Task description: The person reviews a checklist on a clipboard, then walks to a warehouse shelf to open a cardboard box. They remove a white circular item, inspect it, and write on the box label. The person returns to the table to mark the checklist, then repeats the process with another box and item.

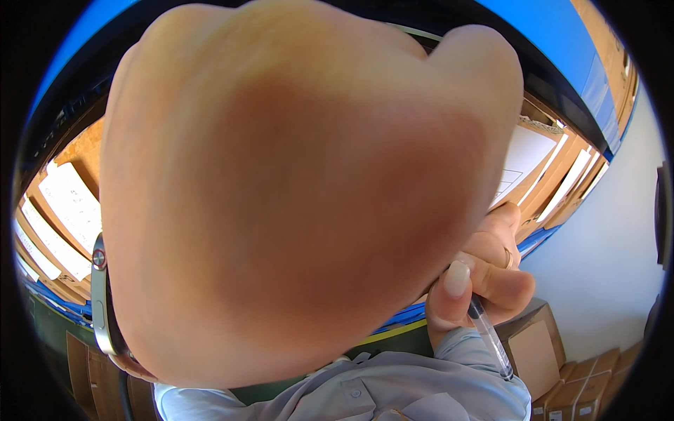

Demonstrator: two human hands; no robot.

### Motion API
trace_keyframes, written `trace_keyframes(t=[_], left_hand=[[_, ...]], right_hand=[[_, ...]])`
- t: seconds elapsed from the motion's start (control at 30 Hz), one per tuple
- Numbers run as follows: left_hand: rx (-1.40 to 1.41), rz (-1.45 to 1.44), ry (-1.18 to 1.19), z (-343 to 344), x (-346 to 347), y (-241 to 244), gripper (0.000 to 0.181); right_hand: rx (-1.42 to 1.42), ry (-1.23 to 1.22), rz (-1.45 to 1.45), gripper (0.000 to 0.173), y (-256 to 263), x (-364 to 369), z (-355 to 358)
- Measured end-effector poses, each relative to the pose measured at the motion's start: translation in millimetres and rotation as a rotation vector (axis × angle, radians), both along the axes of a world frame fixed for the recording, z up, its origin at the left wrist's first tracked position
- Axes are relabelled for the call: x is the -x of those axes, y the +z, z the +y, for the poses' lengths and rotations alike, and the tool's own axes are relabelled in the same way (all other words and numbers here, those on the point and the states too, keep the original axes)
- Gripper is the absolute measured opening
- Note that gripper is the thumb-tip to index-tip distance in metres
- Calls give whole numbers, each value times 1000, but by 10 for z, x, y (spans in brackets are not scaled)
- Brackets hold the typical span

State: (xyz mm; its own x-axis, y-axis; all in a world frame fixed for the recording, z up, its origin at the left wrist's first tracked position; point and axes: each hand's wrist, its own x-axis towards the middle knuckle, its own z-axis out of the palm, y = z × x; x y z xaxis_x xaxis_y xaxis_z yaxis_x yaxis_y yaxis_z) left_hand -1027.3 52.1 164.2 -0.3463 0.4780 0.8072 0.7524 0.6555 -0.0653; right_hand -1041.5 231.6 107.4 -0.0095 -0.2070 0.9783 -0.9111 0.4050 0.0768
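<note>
My left hand (295, 200) is very close to the camera, blurred, and covers most of the view. Its back faces me, with the knuckles along the top; the fingertips are hidden, so whether it grips anything cannot be made out. A smartwatch (100, 300) sits on that wrist at the left. Lower right, partly behind it, my right hand (489, 263) wears a ring and holds a clear-barrelled pen (491, 337) between thumb and fingers, with its dark-capped end pointing down. Whatever lies directly behind my left hand is hidden.
Cardboard boxes with written white sheets (68, 200) stand at the left, and more labelled cartons (563, 184) at the right. A blue panel (553, 47) curves along the top. Strapped cartons (584, 384) lie lower right by a pale wall (595, 252).
</note>
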Motion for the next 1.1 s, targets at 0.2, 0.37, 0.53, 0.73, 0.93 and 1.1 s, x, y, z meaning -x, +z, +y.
trace_keyframes(t=[0.2, 0.37, 0.53, 0.73, 0.93, 1.1], left_hand=[[4, -7, 9, -20, 2, -7, 45], [1, -8, -1, -36, 28, -23, 45], [15, -2, 8, -11, -1, 36, 45], [-6, 3, -28, -12, 92, 1, 46], [15, -2, -17, -17, 31, 49, 46], [22, 3, -7, -27, 1, 49, 46]], right_hand=[[-19, -71, -46, 11, -11, -24, -14], [80, -26, -37, 10, -84, 23, -59], [68, -23, -41, 10, -39, -5, -28], [28, -39, -19, 10, -62, 18, 20], [57, 22, -21, 10, -51, 22, -3], [43, 44, -18, 10, -27, 6, -8]])
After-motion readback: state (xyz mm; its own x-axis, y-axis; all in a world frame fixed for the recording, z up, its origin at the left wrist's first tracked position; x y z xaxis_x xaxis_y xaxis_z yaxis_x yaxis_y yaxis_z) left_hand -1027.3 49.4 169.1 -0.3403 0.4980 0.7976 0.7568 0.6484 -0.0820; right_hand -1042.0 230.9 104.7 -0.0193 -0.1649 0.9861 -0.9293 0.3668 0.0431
